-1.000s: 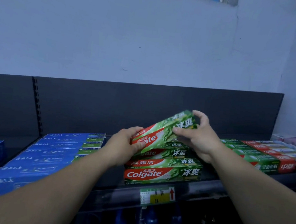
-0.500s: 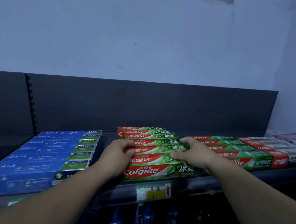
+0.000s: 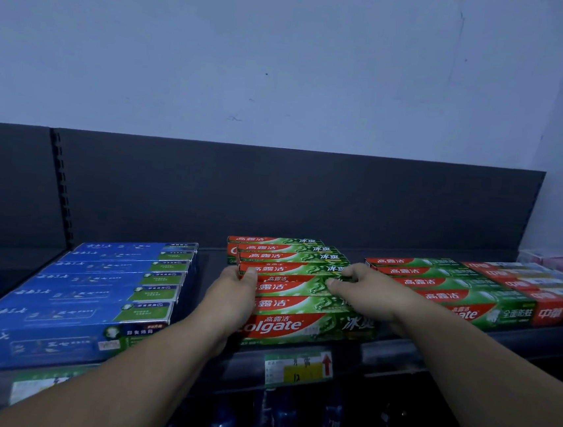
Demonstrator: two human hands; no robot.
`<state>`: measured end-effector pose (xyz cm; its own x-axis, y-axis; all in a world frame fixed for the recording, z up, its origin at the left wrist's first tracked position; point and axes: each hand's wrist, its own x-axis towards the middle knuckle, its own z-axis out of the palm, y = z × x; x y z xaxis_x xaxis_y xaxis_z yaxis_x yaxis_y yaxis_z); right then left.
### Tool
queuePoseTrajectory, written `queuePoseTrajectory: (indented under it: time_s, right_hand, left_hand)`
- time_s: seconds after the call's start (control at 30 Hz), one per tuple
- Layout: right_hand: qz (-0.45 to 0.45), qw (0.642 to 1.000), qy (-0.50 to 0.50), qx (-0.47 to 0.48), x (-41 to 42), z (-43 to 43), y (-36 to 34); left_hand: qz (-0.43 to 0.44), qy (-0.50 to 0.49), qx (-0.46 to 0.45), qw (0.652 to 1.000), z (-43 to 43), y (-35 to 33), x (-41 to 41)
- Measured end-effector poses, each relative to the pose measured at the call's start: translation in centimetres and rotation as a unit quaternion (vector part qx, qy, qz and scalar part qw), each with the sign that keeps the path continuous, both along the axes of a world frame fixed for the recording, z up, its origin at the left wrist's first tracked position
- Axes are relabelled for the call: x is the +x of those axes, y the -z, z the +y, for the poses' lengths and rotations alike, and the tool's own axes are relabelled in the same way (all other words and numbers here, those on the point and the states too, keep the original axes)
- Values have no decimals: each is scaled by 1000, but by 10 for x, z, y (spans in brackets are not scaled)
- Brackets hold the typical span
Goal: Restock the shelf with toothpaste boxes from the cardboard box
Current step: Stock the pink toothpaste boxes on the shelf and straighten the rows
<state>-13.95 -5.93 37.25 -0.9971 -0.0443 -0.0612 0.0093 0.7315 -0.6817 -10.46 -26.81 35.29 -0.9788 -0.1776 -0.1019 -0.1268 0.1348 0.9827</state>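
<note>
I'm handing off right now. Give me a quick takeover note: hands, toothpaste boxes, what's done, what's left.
Left hand and right hand grip the two ends of a green Colgate box lying flat in the middle stack on the shelf.
Done: that box is down in its row.
Left: let go and square it up. The cardboard box is out of view, so remaining stock is unknown.

A dark shelf (image 3: 397, 357) ran left to right, with a price label (image 3: 298, 368) clipped to its near edge. On it, left of centre, lay a row of blue toothpaste boxes (image 3: 93, 291). At centre sat a row of green-and-red Colgate boxes (image 3: 297, 325), front to back. Just right lay more green-and-red boxes (image 3: 465, 289), then red-and-white boxes (image 3: 541, 290) far right.
</note>
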Motion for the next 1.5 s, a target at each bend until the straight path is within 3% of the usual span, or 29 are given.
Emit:
queuePoseTrajectory:
  time_s: [0.13,0.37,0.63,0.9,1.23,1.5]
  right_hand:
    - [53,998,27,-9,-14,-9,-8]
    - [26,999,18,1,-31,-8,-11]
    - [-2,999,6,46,-27,-12,-10]
    - [13,999,20,25,-72,-12,-13]
    - [-20,1000,-6,-6,-100,-16,-11]
    - [-14,999,-32,-6,-80,-14,-14]
  left_hand:
    - [2,-38,-9,999,-3,-10,-16]
    - [-48,-36,27,998,2,-15,-28]
    - [-67,-44,-76,994,-4,10,-33]
    - [-77,-76,-76,991,-8,-22,-65]
    - [-118,-42,-62,990,-9,-36,-90]
    - [-96,-26,-85,991,-17,-34,-77]
